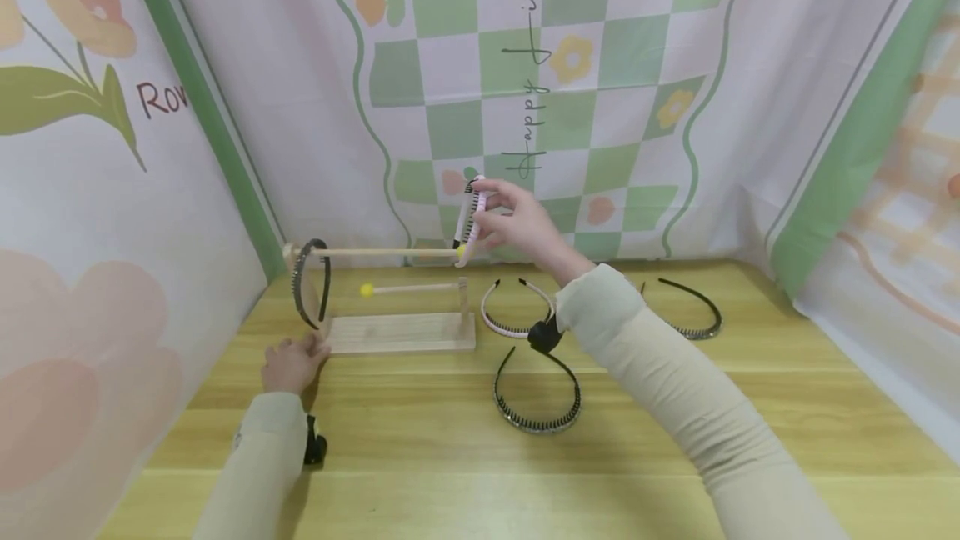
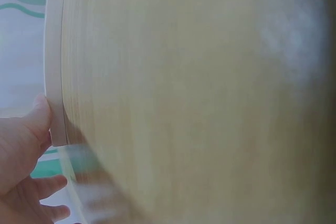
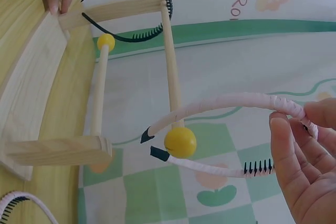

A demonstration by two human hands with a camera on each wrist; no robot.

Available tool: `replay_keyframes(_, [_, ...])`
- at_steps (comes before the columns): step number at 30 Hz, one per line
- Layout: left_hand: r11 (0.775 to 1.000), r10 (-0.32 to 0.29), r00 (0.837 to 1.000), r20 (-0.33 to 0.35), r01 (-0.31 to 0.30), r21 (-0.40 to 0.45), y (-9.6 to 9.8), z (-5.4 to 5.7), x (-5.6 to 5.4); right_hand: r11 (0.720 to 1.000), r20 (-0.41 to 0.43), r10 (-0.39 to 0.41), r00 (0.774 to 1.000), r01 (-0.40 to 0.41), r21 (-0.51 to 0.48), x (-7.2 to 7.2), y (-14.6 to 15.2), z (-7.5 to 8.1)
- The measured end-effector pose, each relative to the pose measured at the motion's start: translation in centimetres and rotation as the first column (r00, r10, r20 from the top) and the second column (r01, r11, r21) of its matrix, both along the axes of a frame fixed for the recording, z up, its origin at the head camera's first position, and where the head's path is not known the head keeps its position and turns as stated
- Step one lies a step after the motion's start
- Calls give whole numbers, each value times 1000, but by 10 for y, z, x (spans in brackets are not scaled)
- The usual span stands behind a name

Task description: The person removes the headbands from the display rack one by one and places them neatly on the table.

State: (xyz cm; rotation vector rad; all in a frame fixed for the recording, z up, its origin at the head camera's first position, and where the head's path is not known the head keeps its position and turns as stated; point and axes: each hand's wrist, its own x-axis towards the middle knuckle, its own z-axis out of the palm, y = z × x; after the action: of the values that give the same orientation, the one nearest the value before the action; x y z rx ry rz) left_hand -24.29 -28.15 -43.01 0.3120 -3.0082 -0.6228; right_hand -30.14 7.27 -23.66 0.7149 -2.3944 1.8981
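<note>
The step in hand looked like passing the pink band (image 3: 226,100) over the ball (image 3: 180,142) on the upper rod (image 1: 375,252). Done well, it called for the tips on either side of the ball, the loop square to the rod, and a gentle slide leftward from the right fingers (image 3: 286,145), lest the comb teeth catch. A sideways shove could tip the stand (image 1: 401,333), so a firm hold by the left fingers (image 2: 50,186) would help.

The right fingers were narrow, pinching the pink band at its curve, its tips pointing away from them. The ball showed between its arms, just left of those fingers; whether the rod ran through the loop I could not tell. The left thumb and a finger pinched the stand's base corner, the others loosely spread. Above the left fingers hung a dark band (image 1: 297,283); below the right ones, a second pink band (image 1: 508,332) lay on the desk (image 1: 405,482).
</note>
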Motion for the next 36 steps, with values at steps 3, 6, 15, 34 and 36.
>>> replay_keyframes(3, [1000, 0, 1000, 3, 0, -1, 0, -1, 0, 1000, -6, -15, 1000, 15, 5, 0, 7, -1])
replay_keyframes(6, [1000, 0, 1000, 8, 0, -4, 0, -1, -1, 1000, -16, -23, 1000, 23, 9, -1, 16, -2])
replay_keyframes(15, [1000, 6, 1000, 22, -5, -22, 1, 1, 0, 999, -13, -33, 999, 34, 11, 0, 43, -6])
replay_keyframes(34, [999, 15, 1000, 1, -15, -29, 4, 3, 3, 997, 23, -64, 998, 63, 46, 9, 82, -23])
replay_keyframes(36, [999, 17, 1000, -16, -18, -34, 4, 4, 4, 997, 30, -66, 997, 64, 53, 11, 86, -26])
